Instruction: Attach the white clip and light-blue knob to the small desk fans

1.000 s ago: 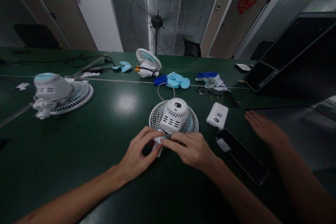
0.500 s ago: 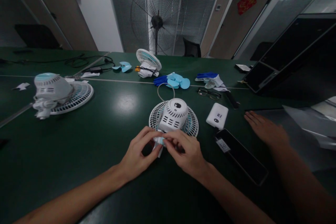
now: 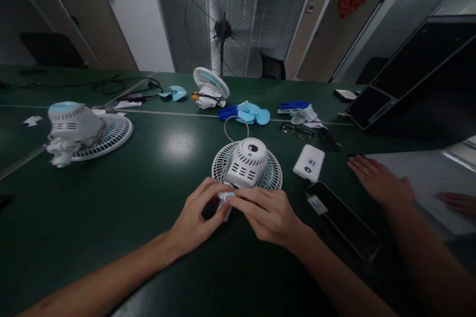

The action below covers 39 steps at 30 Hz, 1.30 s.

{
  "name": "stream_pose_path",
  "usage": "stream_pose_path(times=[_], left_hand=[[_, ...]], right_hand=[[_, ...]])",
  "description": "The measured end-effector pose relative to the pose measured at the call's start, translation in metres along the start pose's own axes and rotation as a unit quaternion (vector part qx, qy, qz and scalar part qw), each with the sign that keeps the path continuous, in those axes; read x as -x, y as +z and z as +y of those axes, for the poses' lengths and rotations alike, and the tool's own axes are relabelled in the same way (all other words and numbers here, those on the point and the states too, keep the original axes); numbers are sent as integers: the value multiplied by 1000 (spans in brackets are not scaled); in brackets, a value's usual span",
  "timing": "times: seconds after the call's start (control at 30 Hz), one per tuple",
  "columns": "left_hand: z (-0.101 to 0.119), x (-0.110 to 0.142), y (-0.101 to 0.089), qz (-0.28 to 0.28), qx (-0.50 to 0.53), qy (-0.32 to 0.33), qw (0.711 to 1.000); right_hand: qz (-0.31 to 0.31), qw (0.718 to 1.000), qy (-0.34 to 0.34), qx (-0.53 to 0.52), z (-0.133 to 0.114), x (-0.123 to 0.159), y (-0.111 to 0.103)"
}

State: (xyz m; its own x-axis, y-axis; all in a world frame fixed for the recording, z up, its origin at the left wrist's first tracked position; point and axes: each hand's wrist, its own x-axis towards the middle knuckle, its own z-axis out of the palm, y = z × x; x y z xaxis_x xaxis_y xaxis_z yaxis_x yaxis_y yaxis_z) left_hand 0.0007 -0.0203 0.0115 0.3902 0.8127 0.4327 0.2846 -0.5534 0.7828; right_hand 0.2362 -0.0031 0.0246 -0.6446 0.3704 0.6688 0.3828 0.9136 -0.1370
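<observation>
A big black pedestal fan [image 3: 222, 28] stands behind the dark green table [image 3: 163, 173], where I see a white fan [image 3: 247, 162] lying grille-down just beyond the hands. At its near end, my left hand [image 3: 197, 218] pinches a small white-and-blue piece [image 3: 225, 197] between thumb and fingers; my right hand [image 3: 270, 213] lays its fingertips against it, thumb hidden, so I cannot tell whether it grips. Another person's hand [image 3: 385, 183] rests at right, beyond a black slab [image 3: 344, 220].

Office: one broad green desk [image 3: 167, 208]; glass partition [image 3: 169, 15] backed by slatted blinds [image 3: 277, 20]; black chair [image 3: 272, 66] beyond the far edge; second dark chair [image 3: 52, 50], far left.
</observation>
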Motion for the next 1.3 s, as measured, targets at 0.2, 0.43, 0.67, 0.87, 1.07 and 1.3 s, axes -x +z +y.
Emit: stream_pose_path(times=[0.2, 0.43, 0.67, 0.87, 1.07, 1.3], left_hand=[[-3, 2, 0, -11, 0, -1, 1000], [-1, 1, -1, -24, -13, -5, 1000], [2, 0, 0, -25, -36, 2, 999], [2, 0, 1, -37, -45, -8, 998], [-1, 3, 2, -43, -67, -13, 997], [-9, 4, 8, -66, -94, 3, 993]], right_hand=[[38, 999, 21, -25, -2, 1, 9], [49, 998, 13, -28, -6, 1, 12], [61, 988, 142, 6, -18, -1, 20], [111, 979, 172, -12, -26, -7, 30], [31, 996, 88, -7, -14, -2, 12], [7, 998, 62, -26, -3, -3, 1]])
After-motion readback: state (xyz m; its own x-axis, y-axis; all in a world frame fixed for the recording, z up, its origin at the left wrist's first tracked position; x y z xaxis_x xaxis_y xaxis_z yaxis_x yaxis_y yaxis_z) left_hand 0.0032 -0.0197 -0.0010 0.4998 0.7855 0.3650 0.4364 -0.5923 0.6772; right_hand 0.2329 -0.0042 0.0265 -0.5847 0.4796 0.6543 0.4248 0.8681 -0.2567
